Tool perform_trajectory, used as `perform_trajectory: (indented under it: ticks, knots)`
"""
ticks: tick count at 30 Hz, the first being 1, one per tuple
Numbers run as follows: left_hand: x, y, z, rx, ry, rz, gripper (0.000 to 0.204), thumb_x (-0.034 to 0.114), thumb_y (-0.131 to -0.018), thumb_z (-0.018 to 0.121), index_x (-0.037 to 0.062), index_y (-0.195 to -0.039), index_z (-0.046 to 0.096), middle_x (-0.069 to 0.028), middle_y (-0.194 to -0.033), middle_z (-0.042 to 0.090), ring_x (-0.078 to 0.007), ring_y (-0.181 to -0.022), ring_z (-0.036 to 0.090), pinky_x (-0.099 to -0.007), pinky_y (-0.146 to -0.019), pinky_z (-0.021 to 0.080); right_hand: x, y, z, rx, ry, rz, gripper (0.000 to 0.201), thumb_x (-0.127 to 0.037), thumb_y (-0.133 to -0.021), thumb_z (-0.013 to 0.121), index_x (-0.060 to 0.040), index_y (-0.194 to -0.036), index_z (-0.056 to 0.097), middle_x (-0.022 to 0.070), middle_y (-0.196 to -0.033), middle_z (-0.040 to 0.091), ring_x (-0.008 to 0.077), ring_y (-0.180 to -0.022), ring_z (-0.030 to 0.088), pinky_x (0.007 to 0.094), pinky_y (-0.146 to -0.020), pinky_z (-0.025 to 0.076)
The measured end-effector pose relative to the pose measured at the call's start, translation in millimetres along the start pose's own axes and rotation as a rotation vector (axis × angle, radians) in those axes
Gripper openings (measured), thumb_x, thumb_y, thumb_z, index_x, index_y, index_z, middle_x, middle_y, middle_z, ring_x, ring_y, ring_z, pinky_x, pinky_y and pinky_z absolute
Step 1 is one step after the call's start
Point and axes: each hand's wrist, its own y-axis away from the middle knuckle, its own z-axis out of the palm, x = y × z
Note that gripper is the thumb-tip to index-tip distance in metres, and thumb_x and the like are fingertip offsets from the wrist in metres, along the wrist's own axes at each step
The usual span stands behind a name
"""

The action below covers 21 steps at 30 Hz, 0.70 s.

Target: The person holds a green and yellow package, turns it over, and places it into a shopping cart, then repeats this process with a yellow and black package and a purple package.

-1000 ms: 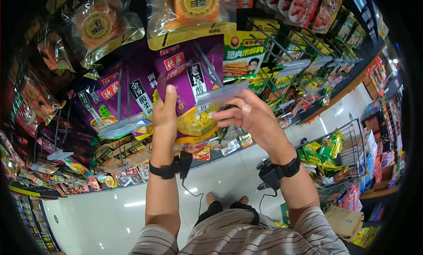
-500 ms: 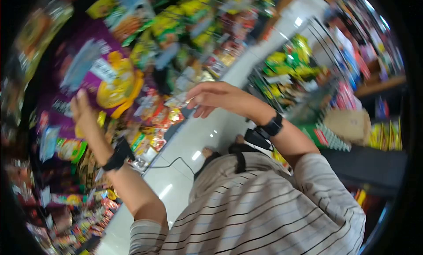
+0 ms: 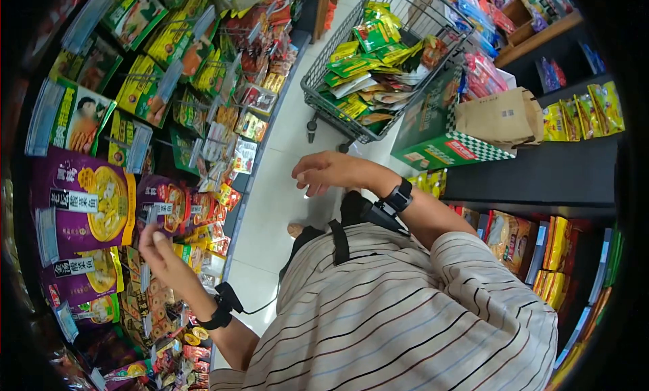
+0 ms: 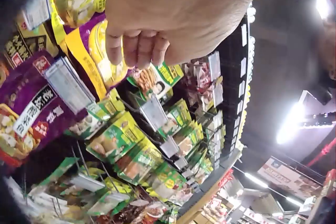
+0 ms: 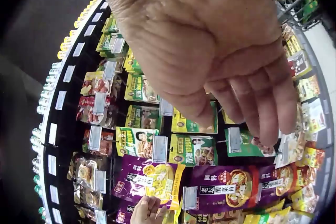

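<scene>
My left hand is beside the hanging purple seasoning packets, fingers loosely extended and holding nothing. Closest to its fingertips is a purple packet with a bowl of food pictured on it. A larger purple packet with a yellow edge hangs further left, a clear price-tag holder in front of it. My right hand hovers over the aisle floor with relaxed, slightly bent fingers and nothing in it. In the right wrist view its palm overlaps green and yellow packets on the rack.
A wire shopping cart piled with green and yellow packets stands ahead in the aisle. Near it is a green box with a brown paper bag beside it. A dark shelf runs along the right.
Both hands were at a purple packet on the rack. The right hand has come away over the aisle, and the left sits lower beside the packets. The head view has turned toward the cart.
</scene>
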Motion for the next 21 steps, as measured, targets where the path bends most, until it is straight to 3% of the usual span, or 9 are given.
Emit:
perform_trajectory:
  ticks: [1, 4, 10, 14, 18, 19, 21]
  knots:
    - [2, 5, 11, -0.08, -0.101, 0.111, 0.027, 0.019, -0.102, 0.051, -0.002, -0.119, 0.06, -0.0089, -0.114, 0.062, -0.0171, -0.105, 0.056, -0.031, -0.096, 0.044, 5, 1, -7, 0.001, -0.004, -0.013, 0.038, -0.033, -0.097, 0.056, -0.0015, -0.118, 0.061, 0.0085, -0.106, 0.067, 0.0187, -0.091, 0.069, 0.0304, -0.074, 0.056]
    - [5, 22, 51, -0.262, -0.09, 0.087, 0.024, 0.019, -0.101, 0.054, -0.0013, -0.112, 0.062, -0.0081, -0.108, 0.063, -0.0158, -0.099, 0.057, -0.0292, -0.091, 0.044, 15, 3, -35, -0.033, -0.055, -0.024, 0.037, -0.034, -0.097, 0.056, -0.0022, -0.117, 0.061, 0.008, -0.105, 0.066, 0.0181, -0.091, 0.069, 0.0301, -0.073, 0.056]
    - [40, 60, 151, -0.532, -0.223, -0.069, 0.025, 0.021, -0.1, 0.055, -0.0006, -0.11, 0.062, -0.0076, -0.101, 0.065, -0.0155, -0.094, 0.057, -0.0294, -0.088, 0.045, 45, 10, -130, -0.063, -0.129, -0.035, 0.036, -0.033, -0.095, 0.056, -0.0047, -0.116, 0.062, 0.0075, -0.105, 0.066, 0.018, -0.089, 0.069, 0.0304, -0.073, 0.056]
    - [42, 74, 231, -0.648, -0.264, -0.122, 0.026, 0.023, -0.099, 0.057, 0.0007, -0.112, 0.063, -0.0075, -0.101, 0.066, -0.0153, -0.095, 0.058, -0.029, -0.088, 0.046, 64, 30, -210, 0.012, -0.152, 0.0, 0.036, -0.034, -0.093, 0.058, -0.0051, -0.113, 0.064, 0.0078, -0.103, 0.067, 0.0189, -0.089, 0.069, 0.0306, -0.073, 0.057]
    - [54, 87, 315, -0.832, -0.423, -0.072, 0.031, 0.025, -0.098, 0.059, -0.0002, -0.116, 0.063, -0.0153, -0.106, 0.069, -0.0245, -0.098, 0.066, -0.0334, -0.086, 0.05, 108, 47, -283, 0.065, -0.219, 0.068, 0.037, -0.029, -0.095, 0.06, -0.0013, -0.119, 0.062, 0.0093, -0.101, 0.069, 0.0188, -0.086, 0.07, 0.0299, -0.075, 0.057]
    - [51, 92, 334, -0.868, -0.443, -0.082, 0.033, 0.026, -0.098, 0.059, -0.0006, -0.118, 0.062, -0.0199, -0.108, 0.069, -0.0301, -0.099, 0.067, -0.0357, -0.085, 0.052, 121, 54, -298, 0.071, -0.218, 0.039, 0.037, -0.03, -0.096, 0.06, -0.0017, -0.12, 0.061, 0.0091, -0.101, 0.069, 0.0192, -0.087, 0.071, 0.03, -0.073, 0.057]
    - [60, 105, 364, -0.915, -0.425, -0.091, 0.033, 0.025, -0.097, 0.059, -0.0008, -0.118, 0.062, -0.0204, -0.109, 0.069, -0.0307, -0.099, 0.067, -0.0358, -0.085, 0.052, 141, 65, -322, 0.108, -0.205, 0.084, 0.037, -0.03, -0.096, 0.059, -0.0024, -0.12, 0.06, 0.009, -0.101, 0.069, 0.0192, -0.086, 0.071, 0.0302, -0.072, 0.057]
